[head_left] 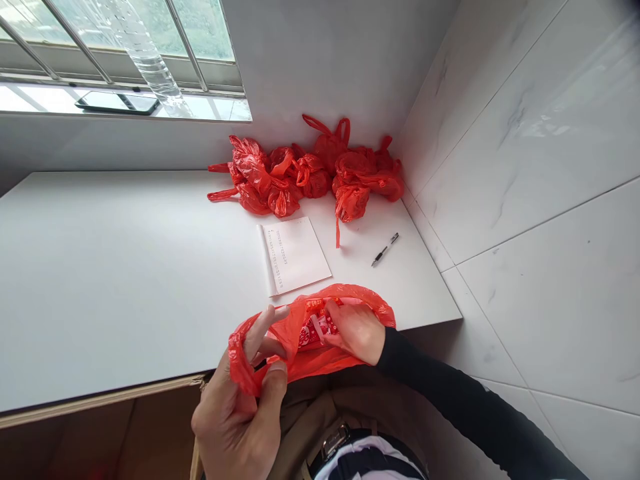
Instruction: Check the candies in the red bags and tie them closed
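Note:
A red plastic bag (pixel 320 367) hangs at the table's front edge, its mouth spread toward me. My left hand (pixel 250 400) grips it by a handle looped around the fingers, thumb pressed against the plastic. My right hand (pixel 357 330) reaches into the bag's mouth from the right. Inside lie several small red and pink printed packets (pixel 310 333). The right fingertips close around one of these packets, though part of the grip is hidden. Further packets below are covered by the bag.
Several knotted red bags (pixel 313 170) sit against the back wall. A paper pad (pixel 300 253) with printed lines and a black pen (pixel 385 250) rest on the white table (pixel 125 267). A clear plastic bottle (pixel 150 67) and a dark tablet-like device (pixel 117 102) occupy the windowsill. A tiled wall (pixel 525 200) bounds the right.

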